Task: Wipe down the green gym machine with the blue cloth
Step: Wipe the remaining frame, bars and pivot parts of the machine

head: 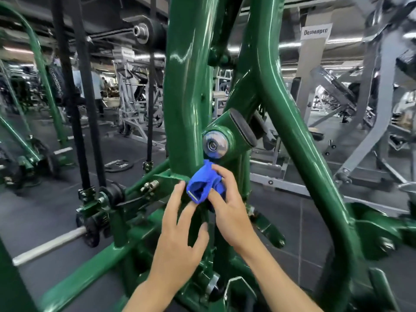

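Note:
The green gym machine fills the middle of the view, with a thick upright post and a second tube curving down to the right. A silver pivot cap sits on the post's right side. Just below it, the bunched blue cloth lies against the base of the post. My right hand grips the cloth with curled fingers. My left hand is beside it, fingers spread and fairly straight, fingertips at the cloth's lower left edge.
Black straps hang at the left beside a green side frame. A weight plate lies on the dark rubber floor. Grey machines stand at the right and back. A steel bar juts out at lower left.

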`<state>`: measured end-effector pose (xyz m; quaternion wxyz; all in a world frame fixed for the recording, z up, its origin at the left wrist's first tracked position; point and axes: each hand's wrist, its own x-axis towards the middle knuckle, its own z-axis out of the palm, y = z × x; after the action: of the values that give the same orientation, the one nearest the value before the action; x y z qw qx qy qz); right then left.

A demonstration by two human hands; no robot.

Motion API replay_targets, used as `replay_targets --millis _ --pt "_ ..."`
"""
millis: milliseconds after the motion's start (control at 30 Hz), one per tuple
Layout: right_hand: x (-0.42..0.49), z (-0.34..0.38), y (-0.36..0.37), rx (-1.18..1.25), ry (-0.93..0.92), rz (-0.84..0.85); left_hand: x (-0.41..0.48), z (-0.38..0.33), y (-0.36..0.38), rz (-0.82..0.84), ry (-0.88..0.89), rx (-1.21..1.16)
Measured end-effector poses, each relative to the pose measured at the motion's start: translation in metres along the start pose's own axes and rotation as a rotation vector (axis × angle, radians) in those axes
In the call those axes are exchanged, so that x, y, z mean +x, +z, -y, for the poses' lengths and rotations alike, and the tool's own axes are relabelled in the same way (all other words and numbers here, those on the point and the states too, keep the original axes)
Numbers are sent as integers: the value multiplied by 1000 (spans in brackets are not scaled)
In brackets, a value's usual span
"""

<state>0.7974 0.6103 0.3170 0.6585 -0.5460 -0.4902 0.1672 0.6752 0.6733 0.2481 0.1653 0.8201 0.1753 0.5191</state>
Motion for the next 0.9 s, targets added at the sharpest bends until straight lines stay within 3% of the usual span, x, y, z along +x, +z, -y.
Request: replay_targets --millis 133,267,367,500,733,900 --pt "-15 -33 -3 16 110 -43 -8 3 10 2 38 43" --pt "-8 -35 -9 236 102 -378 -12 10 12 -47 123 162" --pt "20 -10 -20 353 -5 -561 -16 14 11 -87 126 171" --pt "50 18 -17 347 2 -530 -8 19 16 -94 154 236" --pt "43 7 -12 203 -18 -499 -9 20 22 -105 159 242" --pt "53 27 -22 179 -222 -621 -6 27 28 -194 198 191"
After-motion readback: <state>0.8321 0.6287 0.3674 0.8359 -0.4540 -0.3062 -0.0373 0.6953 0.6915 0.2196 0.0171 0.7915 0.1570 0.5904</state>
